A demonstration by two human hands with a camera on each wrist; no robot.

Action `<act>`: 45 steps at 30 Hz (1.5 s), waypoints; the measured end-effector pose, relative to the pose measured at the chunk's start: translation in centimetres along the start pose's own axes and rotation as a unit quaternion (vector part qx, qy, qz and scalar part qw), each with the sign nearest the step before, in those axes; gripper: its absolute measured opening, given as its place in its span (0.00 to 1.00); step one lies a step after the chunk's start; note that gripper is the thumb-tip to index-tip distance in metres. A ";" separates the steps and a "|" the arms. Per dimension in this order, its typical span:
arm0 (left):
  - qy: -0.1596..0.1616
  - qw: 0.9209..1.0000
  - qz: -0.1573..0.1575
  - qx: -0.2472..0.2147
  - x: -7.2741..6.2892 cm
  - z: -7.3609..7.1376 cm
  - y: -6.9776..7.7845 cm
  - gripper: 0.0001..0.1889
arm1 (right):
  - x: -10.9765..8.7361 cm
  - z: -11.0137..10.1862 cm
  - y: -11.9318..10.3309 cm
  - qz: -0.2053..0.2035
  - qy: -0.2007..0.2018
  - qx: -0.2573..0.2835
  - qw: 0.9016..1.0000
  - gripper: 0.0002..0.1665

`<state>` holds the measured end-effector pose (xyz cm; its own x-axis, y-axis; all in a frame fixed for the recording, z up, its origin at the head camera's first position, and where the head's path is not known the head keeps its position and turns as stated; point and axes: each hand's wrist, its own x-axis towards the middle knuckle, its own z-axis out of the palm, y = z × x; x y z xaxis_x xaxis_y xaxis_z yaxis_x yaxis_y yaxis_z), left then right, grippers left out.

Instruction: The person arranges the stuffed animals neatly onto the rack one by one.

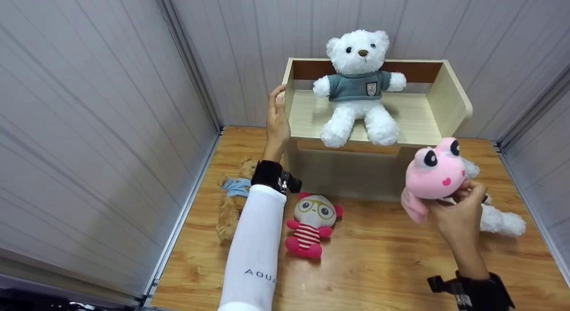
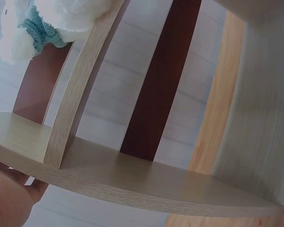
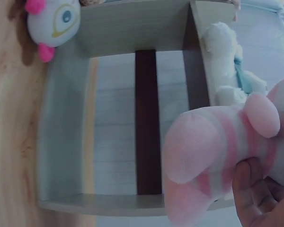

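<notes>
My right hand grips a pink frog plush by its body, in front of the right side of a small wooden shelf. In the right wrist view, the pink-and-white striped body of the frog plush shows with the fingers curled against it. My left hand rests against the outside of the shelf's left side panel, with no fingers seen on its inner face in the left wrist view. A white teddy bear in a grey-green sweater sits upright on the upper level.
A panda-like plush in red-and-white stripes lies on the wooden floor before the shelf. At the left, my forearm partly covers a brown plush in light blue. Another white plush lies behind my right hand. Grey panel walls enclose the space.
</notes>
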<state>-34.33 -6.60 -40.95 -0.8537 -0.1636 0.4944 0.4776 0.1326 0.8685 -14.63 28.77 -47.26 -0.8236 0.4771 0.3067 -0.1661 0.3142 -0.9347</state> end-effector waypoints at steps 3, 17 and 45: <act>0.000 1.000 0.001 0.003 0.0 0.0 0.1 0.22 | 0.9 0.4 -1.4 0.001 0.015 0.023 1.000 0.39; 0.005 1.000 0.002 0.011 0.3 -0.5 0.3 0.23 | 4.4 4.0 -6.9 -0.106 0.068 0.160 0.979 0.48; 0.005 1.000 0.001 0.024 0.0 0.1 -0.1 0.22 | 11.3 10.2 -5.1 -0.141 0.182 0.143 0.963 0.47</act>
<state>-34.40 -6.54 -41.04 -0.8503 -0.1730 0.4970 0.4690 0.1794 0.8648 -28.60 24.18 -40.86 -0.4879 0.6780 0.5498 -0.5410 0.2595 -0.8000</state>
